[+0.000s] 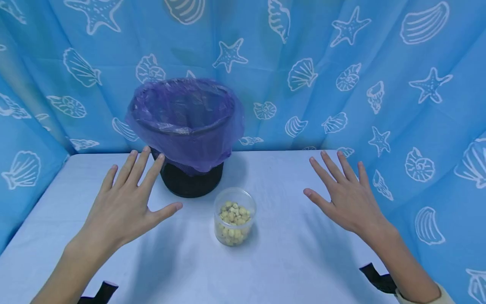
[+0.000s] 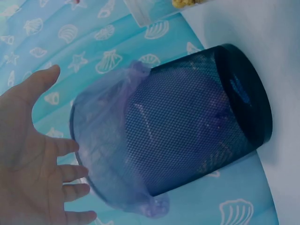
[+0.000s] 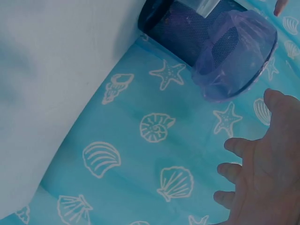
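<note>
left grip (image 1: 123, 202) and right grip (image 1: 348, 198) are held spread wide, nothing grasped. between them on the table (image 1: 281, 261), a clear, round, open-topped jar (image 1: 235, 194) is partly filled with pale-yellow pieces (image 1: 234, 214); behind, a black mesh bin (image 1: 191, 183) is lined with a translucent purple bag (image 1: 186, 147).

So there's a black mesh wastebasket (image 1: 191, 184) standing upright near the back of the tabletop (image 1: 279, 211), with a see-through purple bin liner (image 1: 193, 147) folded over its rim, hanging loose and crinkly down the outside. Mouth's wide open. Just in front, a bit to the right, is a clear round plastic jar (image 1: 237, 193), also upright, partly filled with pale yellow, lumpy pieces (image 1: 234, 215).
</note>
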A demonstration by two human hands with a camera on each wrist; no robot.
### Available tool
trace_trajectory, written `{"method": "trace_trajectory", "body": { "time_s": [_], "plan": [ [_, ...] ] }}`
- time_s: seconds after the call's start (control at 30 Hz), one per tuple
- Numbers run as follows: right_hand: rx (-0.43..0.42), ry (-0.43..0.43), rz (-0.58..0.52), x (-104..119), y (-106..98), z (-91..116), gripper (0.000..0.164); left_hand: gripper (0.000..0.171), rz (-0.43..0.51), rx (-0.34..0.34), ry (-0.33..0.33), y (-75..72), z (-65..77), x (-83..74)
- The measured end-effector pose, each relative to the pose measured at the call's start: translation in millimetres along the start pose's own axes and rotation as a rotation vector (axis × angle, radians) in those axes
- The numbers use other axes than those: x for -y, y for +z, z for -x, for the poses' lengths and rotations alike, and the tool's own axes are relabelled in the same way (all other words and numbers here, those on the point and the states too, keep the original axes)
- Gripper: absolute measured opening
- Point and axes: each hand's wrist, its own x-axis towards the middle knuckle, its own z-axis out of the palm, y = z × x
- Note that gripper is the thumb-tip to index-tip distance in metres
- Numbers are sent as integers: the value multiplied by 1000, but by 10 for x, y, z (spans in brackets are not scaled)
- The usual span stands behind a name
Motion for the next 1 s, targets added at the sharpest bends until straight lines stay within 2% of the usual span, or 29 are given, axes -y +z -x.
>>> {"method": "trace_trajectory", "body": {
  "time_s": [0.1,0.17,0.27,0.4,0.5,0.6,0.7,0.8,1.0],
  "plan": [
    [-5,3,-36,0,10,12,72,103,24,13,13,7,11,-16],
    [-9,12,-103,9,32,25,70,102,72,37,36,41,16,-33],
    [29,61,-287,58,76,52,69,100,211,140,40,164,10,-77],
    [97,144,-517,178,154,80,72,98,470,310,11,510,-36,-127],
    [109,171,-617,288,219,73,74,97,652,416,6,823,-74,-151],
    [106,167,-707,401,293,49,75,99,762,486,22,1073,-100,-185],
    [115,139,-781,509,379,15,78,101,811,504,64,1233,-124,-237],
    [131,100,-840,617,472,-23,80,104,871,480,92,1322,-160,-308],
    [176,59,-930,834,675,-87,83,107,993,446,78,1415,-208,-441]
  ]
}}
